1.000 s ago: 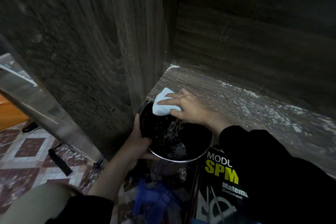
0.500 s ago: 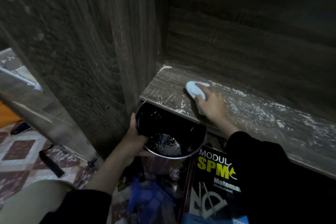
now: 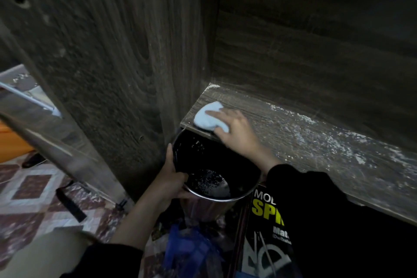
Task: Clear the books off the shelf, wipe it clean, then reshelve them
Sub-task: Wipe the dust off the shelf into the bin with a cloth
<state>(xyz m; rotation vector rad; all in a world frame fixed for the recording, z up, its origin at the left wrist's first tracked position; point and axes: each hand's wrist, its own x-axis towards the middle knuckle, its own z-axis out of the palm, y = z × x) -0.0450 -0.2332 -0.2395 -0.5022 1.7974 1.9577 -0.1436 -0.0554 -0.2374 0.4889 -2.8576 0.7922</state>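
Cabinet side panel (image 3: 101, 74): dark wood-grain board, matt and upright, to the left of the shelf.
Shelf (image 3: 372, 178): flat board of the same grain, bare of books in view. Its left front corner looked wiped, while the rest was streaked and speckled white.
Book (image 3: 266, 221): glossy black cover with yellow lettering, standing below the shelf and just beside the bucket. Falling grit could probably land on it if the sweep missed the bucket.
Bucket (image 3: 203, 153): round, with a shiny metal rim and a dark inside, pale crumbs lying on its bottom. It was held tilted under the shelf's front edge. If the rim sagged away from that edge, debris would likely drop to the floor.
Left hand (image 3: 173, 174): clamped on the bucket's near rim, fingers hooked inside. One hand carrying the whole bucket risked a slip.
Right hand (image 3: 237, 133): fingers curved over the cloth, pressing it down at the shelf's front left corner.
Cloth (image 3: 207, 117): soft, white and bunched into a pad, half over the edge. It might smear fine powder instead of lifting it.
Dust (image 3: 300, 133): white, gritty and flaky, thickest along the back edge. A fast stroke could scatter it.
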